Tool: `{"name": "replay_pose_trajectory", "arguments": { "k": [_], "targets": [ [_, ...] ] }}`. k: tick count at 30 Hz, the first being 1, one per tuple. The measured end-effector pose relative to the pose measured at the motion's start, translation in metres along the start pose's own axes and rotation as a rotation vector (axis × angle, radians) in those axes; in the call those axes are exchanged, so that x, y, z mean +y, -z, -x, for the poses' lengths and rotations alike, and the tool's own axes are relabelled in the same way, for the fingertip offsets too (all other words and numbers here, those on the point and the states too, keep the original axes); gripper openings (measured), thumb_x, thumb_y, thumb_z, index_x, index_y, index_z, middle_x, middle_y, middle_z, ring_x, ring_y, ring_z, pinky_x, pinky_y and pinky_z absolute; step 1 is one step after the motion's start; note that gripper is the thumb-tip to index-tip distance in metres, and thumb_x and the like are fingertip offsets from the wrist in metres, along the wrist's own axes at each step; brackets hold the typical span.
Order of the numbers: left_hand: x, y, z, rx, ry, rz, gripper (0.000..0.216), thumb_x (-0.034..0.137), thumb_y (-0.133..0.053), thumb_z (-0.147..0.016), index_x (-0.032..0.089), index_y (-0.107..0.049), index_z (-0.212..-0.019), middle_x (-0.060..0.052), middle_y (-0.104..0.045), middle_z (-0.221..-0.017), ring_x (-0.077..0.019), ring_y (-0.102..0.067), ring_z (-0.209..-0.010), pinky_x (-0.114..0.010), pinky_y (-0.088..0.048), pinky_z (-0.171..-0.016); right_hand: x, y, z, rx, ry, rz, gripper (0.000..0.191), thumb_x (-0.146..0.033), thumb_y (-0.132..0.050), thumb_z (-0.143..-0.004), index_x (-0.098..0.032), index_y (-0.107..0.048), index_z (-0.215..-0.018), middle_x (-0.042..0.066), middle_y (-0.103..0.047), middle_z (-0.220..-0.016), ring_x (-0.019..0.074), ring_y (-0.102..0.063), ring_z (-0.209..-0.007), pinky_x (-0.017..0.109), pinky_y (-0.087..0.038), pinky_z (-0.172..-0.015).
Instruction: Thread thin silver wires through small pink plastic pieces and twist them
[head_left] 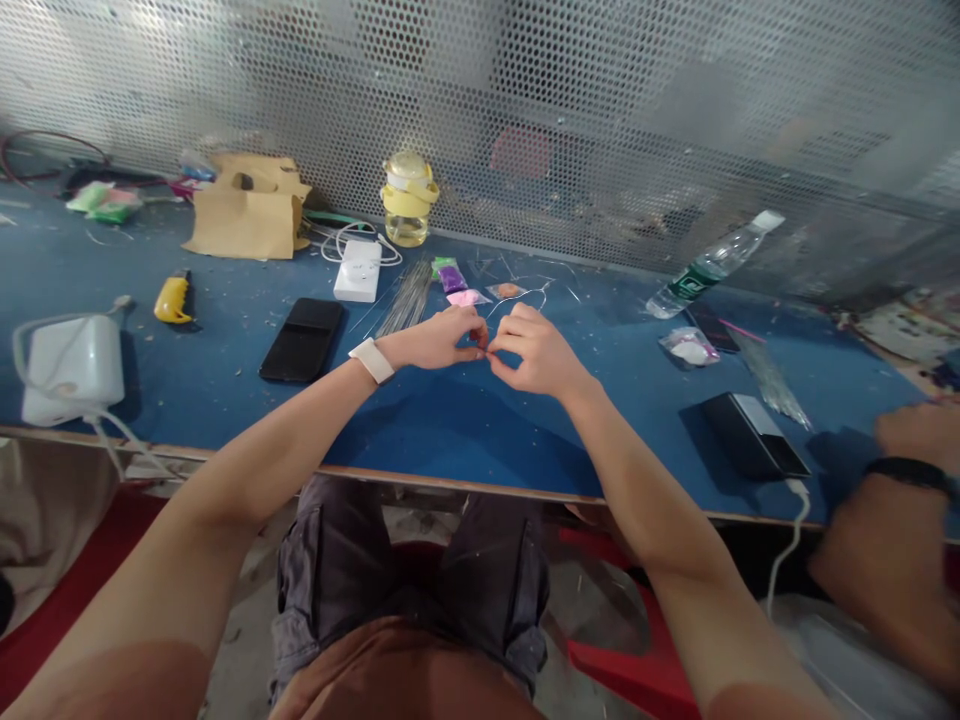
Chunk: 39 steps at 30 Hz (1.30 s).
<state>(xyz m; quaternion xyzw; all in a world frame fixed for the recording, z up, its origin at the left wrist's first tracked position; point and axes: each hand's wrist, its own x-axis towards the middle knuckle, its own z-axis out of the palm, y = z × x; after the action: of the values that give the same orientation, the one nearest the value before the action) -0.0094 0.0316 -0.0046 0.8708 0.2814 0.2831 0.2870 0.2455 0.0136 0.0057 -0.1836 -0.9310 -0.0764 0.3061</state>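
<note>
My left hand (441, 340), with a white band at the wrist, and my right hand (534, 352) meet over the blue table (450, 420). Both are closed in a pinch, fingertips touching around something tiny at the middle that I cannot make out. A thin bent wire (525, 295) lies just beyond my right hand. A bundle of thin metal wires (405, 300) lies just past my left hand. Small bags of coloured bits (454, 280) sit behind my fingers.
A black phone (302, 340), white power strip (358, 270), yellow cutter (172, 298), white adapter (71, 365), cardboard box (244, 210) and yellow-lidded jar (409, 200) stand left. A plastic bottle (712, 262), black power bank (754, 435) and another person's arm (892, 520) are right. Perforated screen behind.
</note>
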Motion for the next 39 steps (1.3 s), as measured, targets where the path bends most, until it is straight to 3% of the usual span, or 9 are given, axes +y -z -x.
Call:
{"name": "replay_pose_trajectory", "arguments": {
  "k": [7, 18, 25, 32, 39],
  "targets": [
    [-0.003, 0.002, 0.000, -0.047, -0.016, 0.059, 0.018, 0.037, -0.077, -0.094, 0.021, -0.076, -0.102, -0.009, -0.072, -0.106, -0.0222, -0.061, -0.089, -0.038, -0.050, -0.088, 0.001, -0.002, 0.000, 0.024, 0.031, 0.014, 0.016, -0.017, -0.069, -0.102, -0.025, -0.074, -0.089, 0.006, -0.070, -0.089, 0.0265, -0.058, -0.089, 0.048, -0.055, -0.082],
    [-0.005, 0.001, -0.001, -0.104, 0.046, 0.096, 0.026, 0.047, -0.074, -0.094, 0.021, -0.071, -0.098, -0.005, -0.070, -0.093, -0.0185, -0.057, -0.076, -0.034, -0.045, -0.074, 0.001, -0.002, 0.000, -0.101, -0.060, -0.072, 0.016, -0.021, -0.066, -0.106, -0.024, -0.075, -0.093, 0.007, -0.071, -0.089, 0.0270, -0.055, -0.091, 0.048, -0.050, -0.087],
    [0.000, 0.013, -0.001, -0.112, 0.026, 0.196, 0.028, 0.045, -0.084, -0.093, 0.021, -0.072, -0.100, -0.004, -0.069, -0.090, -0.0178, -0.055, -0.074, -0.034, -0.042, -0.072, -0.001, -0.008, 0.000, 0.020, -0.134, -0.233, 0.018, -0.025, -0.065, -0.110, -0.025, -0.071, -0.093, 0.003, -0.065, -0.083, 0.0235, -0.056, -0.084, 0.044, -0.050, -0.084],
    [0.000, 0.014, -0.003, -0.072, 0.011, 0.324, 0.033, 0.048, -0.088, -0.094, 0.020, -0.070, -0.092, -0.004, -0.067, -0.086, -0.0159, -0.056, -0.074, -0.034, -0.045, -0.073, -0.007, -0.013, -0.002, 0.123, -0.234, -0.245, 0.020, -0.030, -0.064, -0.110, -0.026, -0.071, -0.092, 0.002, -0.062, -0.082, 0.0234, -0.057, -0.083, 0.046, -0.052, -0.085],
    [0.002, 0.011, -0.001, -0.055, 0.081, 0.518, 0.039, 0.050, -0.095, -0.093, 0.018, -0.072, -0.090, -0.004, -0.071, -0.080, -0.0158, -0.068, -0.074, -0.034, -0.053, -0.074, -0.008, -0.015, -0.002, 0.173, -0.263, -0.200, 0.023, -0.031, -0.062, -0.110, -0.026, -0.069, -0.089, 0.002, -0.060, -0.081, 0.0235, -0.057, -0.083, 0.045, -0.054, -0.084]
  ]
}}
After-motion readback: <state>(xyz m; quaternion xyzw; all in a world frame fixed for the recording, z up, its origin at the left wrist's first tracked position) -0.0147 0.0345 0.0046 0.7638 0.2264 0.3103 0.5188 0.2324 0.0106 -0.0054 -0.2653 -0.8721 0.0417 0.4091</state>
